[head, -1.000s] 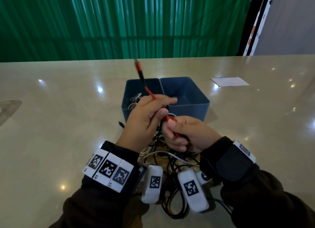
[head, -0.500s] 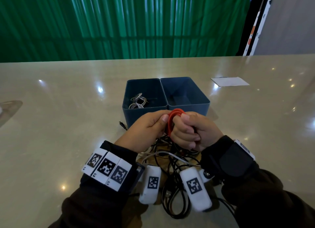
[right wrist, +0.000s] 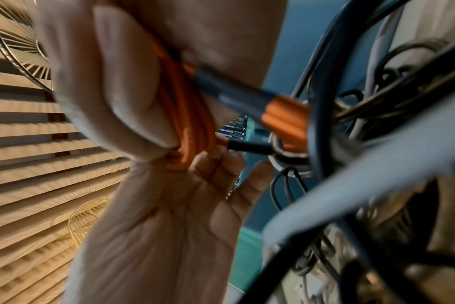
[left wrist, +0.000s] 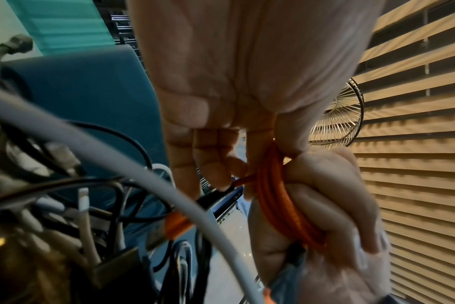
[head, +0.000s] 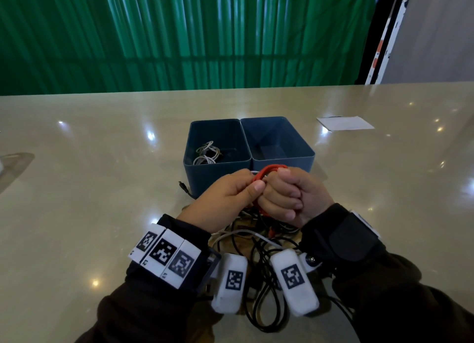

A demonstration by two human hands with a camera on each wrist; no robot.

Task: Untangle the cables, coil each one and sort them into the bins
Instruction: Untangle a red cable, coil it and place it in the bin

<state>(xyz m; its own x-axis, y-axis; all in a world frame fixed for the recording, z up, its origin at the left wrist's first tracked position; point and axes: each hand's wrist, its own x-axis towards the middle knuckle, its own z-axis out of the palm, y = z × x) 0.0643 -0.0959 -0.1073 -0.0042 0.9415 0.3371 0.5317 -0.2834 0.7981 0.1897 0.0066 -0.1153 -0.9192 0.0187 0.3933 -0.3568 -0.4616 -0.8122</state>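
Right hand (head: 289,196) fingers curl tight around coiled red cable (head: 266,171). Left hand (head: 225,196) pinches its coil. Both hover before the bins (head: 218,173).

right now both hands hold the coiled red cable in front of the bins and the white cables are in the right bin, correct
Not quite. The white cables lie in the left bin, not the right bin, which looks empty; the head view shows it. The rest stands: the left hand and right hand both hold the coiled red cable in front of the bins.
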